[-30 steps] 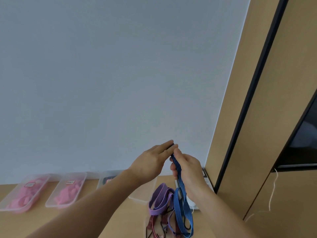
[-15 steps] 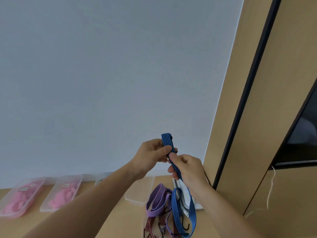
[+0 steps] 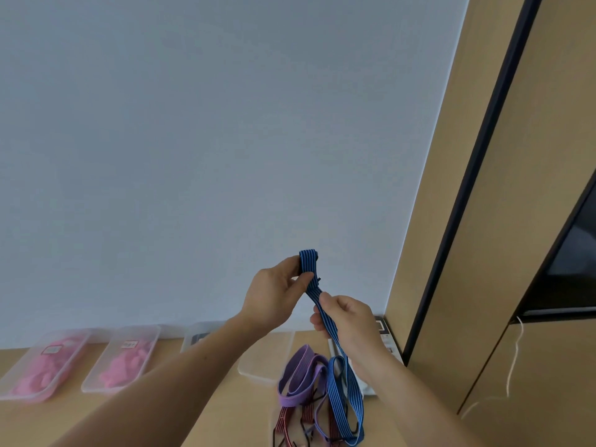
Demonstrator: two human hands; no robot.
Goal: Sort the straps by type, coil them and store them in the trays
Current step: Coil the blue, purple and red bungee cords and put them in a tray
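Two hands hold the blue strap [image 3: 308,262] raised above the pile of straps [image 3: 300,382]: my left hand [image 3: 274,295] pinches its folded top, my right hand [image 3: 350,321] curls round the run just below, and since it looks light, limp and stretchy, I would grip close to the fold.

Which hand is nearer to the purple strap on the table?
Right. The right hand grips the blue strap above and right of the purple strap; the left hand pinches the blue one's folded end higher up.
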